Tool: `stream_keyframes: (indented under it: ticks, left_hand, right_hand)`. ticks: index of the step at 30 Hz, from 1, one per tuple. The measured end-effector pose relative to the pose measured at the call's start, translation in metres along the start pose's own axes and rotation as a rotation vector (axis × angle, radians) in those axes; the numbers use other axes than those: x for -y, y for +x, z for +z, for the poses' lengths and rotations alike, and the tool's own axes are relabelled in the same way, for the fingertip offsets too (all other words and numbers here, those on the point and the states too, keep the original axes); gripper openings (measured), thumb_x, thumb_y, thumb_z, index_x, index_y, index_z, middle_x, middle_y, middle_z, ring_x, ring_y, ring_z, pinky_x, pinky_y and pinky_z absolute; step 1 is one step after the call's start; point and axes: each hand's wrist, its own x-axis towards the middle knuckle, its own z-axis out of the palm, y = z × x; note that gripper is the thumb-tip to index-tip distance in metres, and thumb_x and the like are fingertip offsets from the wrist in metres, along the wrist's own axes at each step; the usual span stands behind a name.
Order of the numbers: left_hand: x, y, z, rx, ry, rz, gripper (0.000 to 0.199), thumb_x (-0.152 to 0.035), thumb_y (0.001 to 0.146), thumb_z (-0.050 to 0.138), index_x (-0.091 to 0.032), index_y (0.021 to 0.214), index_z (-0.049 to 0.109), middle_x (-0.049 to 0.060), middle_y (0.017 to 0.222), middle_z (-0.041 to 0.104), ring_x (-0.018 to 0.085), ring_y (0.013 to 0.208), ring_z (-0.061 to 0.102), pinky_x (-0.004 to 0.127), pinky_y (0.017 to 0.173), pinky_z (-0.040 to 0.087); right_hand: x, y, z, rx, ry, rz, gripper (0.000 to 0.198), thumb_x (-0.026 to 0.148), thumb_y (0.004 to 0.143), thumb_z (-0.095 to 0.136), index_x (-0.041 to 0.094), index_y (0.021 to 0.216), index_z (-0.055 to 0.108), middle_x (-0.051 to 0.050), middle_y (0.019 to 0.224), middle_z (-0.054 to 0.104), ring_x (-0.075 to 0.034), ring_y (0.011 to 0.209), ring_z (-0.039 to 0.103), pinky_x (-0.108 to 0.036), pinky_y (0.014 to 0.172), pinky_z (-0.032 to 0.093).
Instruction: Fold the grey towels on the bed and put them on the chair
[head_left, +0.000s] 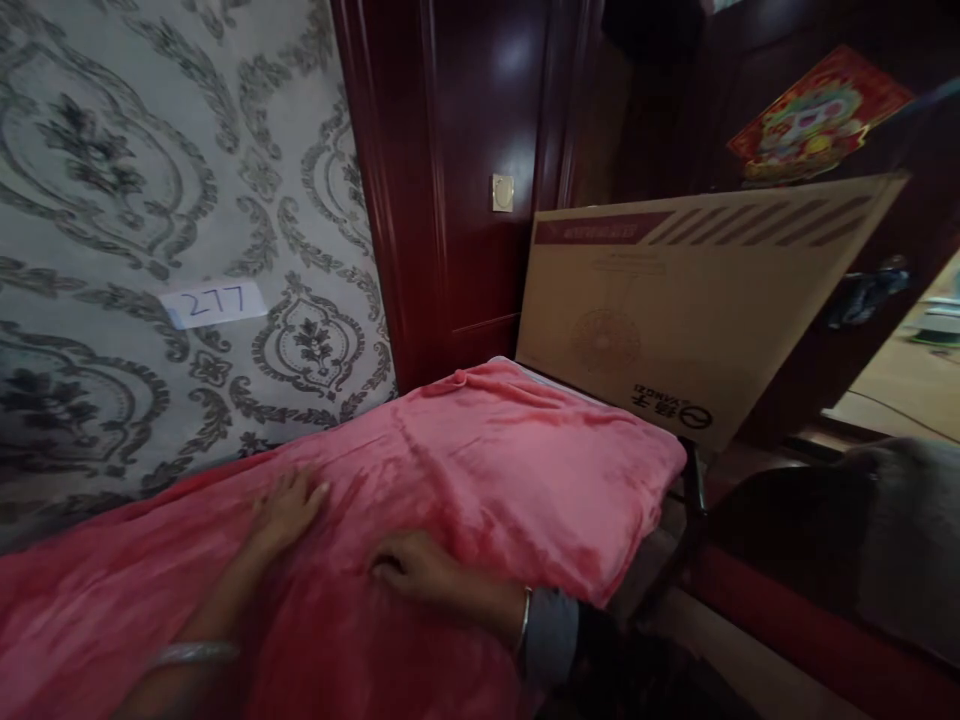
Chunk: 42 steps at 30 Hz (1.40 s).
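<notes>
A pink plush blanket (525,470) is spread over a bed or similar long flat surface along the wall. My left hand (289,510) lies flat on it, fingers outstretched and a little apart, with a silver bangle on that wrist. To its right, my right hand (420,565) rests on the same blanket with its fingers curled in. Whether cloth is pinched in those curled fingers is hidden. A bangle and a grey cuff show at the right wrist. Shallow creases run across the blanket near both hands.
Patterned wallpaper (90,240) with a paper label (214,303) reading 277 borders the left side. Dark red wood panelling (480,110) stands behind. A large cardboard box (675,310) leans beyond the blanket's far end. A dark chair-like seat (795,530) is at the right.
</notes>
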Motion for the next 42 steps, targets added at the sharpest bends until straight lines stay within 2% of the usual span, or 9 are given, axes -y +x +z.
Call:
stream_keyframes:
  ticks: [3, 5, 10, 14, 19, 24, 31, 38, 42]
  left_hand:
    - [-0.044, -0.001, 0.014, 0.058, 0.063, -0.044, 0.065, -0.044, 0.098, 0.025, -0.012, 0.154, 0.038, 0.019, 0.163, 0.03, 0.034, 0.151, 0.026, 0.06, 0.118, 0.024]
    - [-0.053, -0.004, 0.027, 0.014, 0.103, -0.035, 0.063, -0.042, 0.098, 0.027, -0.014, 0.153, 0.04, 0.019, 0.163, 0.03, 0.035, 0.15, 0.027, 0.061, 0.117, 0.025]
    - [-0.043, 0.001, 0.053, -0.02, 0.127, -0.05, 0.064, -0.044, 0.096, 0.03, -0.019, 0.153, 0.042, 0.018, 0.163, 0.031, 0.036, 0.151, 0.026, 0.062, 0.115, 0.025]
    - [-0.034, 0.007, 0.063, -0.036, 0.092, -0.034, 0.064, -0.047, 0.093, 0.033, -0.023, 0.152, 0.044, 0.016, 0.161, 0.036, 0.036, 0.151, 0.026, 0.064, 0.114, 0.025]
    - [-0.034, 0.006, 0.065, -0.018, 0.136, -0.076, 0.065, -0.043, 0.093, 0.032, -0.02, 0.152, 0.043, 0.015, 0.164, 0.029, 0.035, 0.151, 0.026, 0.063, 0.116, 0.024]
    - [-0.031, 0.006, 0.067, 0.011, 0.167, -0.085, 0.066, -0.044, 0.092, 0.033, -0.02, 0.153, 0.041, 0.013, 0.165, 0.027, 0.032, 0.153, 0.022, 0.061, 0.117, 0.024]
    - [-0.024, 0.008, 0.073, 0.024, 0.165, -0.094, 0.068, -0.045, 0.091, 0.033, -0.022, 0.154, 0.04, 0.011, 0.165, 0.027, 0.032, 0.153, 0.022, 0.062, 0.117, 0.023]
    - [-0.021, 0.009, 0.078, -0.007, 0.141, -0.102, 0.068, -0.047, 0.089, 0.034, -0.025, 0.152, 0.044, 0.009, 0.164, 0.03, 0.031, 0.153, 0.023, 0.062, 0.117, 0.023]
    - [-0.026, 0.008, 0.075, 0.016, 0.201, -0.106, 0.069, -0.048, 0.09, 0.032, -0.023, 0.153, 0.042, 0.009, 0.164, 0.029, 0.031, 0.153, 0.022, 0.061, 0.118, 0.024]
  right_hand:
    - [-0.024, -0.005, -0.05, -0.055, -0.057, 0.017, 0.021, 0.011, 0.084, 0.057, 0.019, 0.099, 0.07, -0.004, 0.103, 0.074, -0.017, 0.09, 0.066, -0.026, 0.083, 0.05]
    - [-0.051, -0.009, -0.097, -0.166, -0.164, 0.171, 0.023, 0.008, 0.083, 0.056, 0.018, 0.097, 0.071, -0.006, 0.102, 0.074, -0.018, 0.092, 0.066, -0.027, 0.085, 0.05]
    - [-0.132, -0.017, -0.215, -0.468, -0.376, 0.546, 0.035, 0.005, 0.085, 0.045, 0.015, 0.106, 0.071, -0.012, 0.114, 0.072, -0.022, 0.107, 0.064, -0.035, 0.098, 0.048]
    - [-0.183, -0.005, -0.262, -0.54, -0.46, 0.646, 0.046, 0.007, 0.087, 0.042, 0.01, 0.127, 0.064, -0.016, 0.131, 0.065, -0.024, 0.123, 0.058, -0.039, 0.109, 0.041]
    - [-0.217, 0.046, -0.26, -0.475, -0.491, 0.606, 0.053, 0.015, 0.092, 0.044, 0.008, 0.144, 0.05, -0.018, 0.145, 0.055, -0.026, 0.134, 0.049, -0.04, 0.113, 0.037]
    - [-0.227, 0.1, -0.222, -0.29, -0.499, 0.452, 0.054, 0.018, 0.093, 0.05, 0.017, 0.147, 0.05, -0.012, 0.148, 0.054, -0.025, 0.136, 0.046, -0.041, 0.114, 0.033]
    - [-0.234, 0.114, -0.171, -0.14, -0.515, 0.336, 0.05, 0.021, 0.094, 0.053, 0.026, 0.144, 0.054, -0.005, 0.151, 0.051, -0.023, 0.14, 0.04, -0.042, 0.118, 0.027]
    - [-0.259, 0.103, -0.223, -0.382, -0.563, 0.626, 0.053, 0.014, 0.096, 0.04, 0.011, 0.147, 0.049, -0.019, 0.14, 0.059, -0.027, 0.13, 0.052, -0.04, 0.109, 0.038]
    - [-0.276, 0.092, -0.254, -0.366, -0.537, 0.82, 0.045, 0.013, 0.088, 0.055, 0.008, 0.132, 0.063, -0.022, 0.12, 0.069, -0.03, 0.114, 0.063, -0.038, 0.098, 0.046]
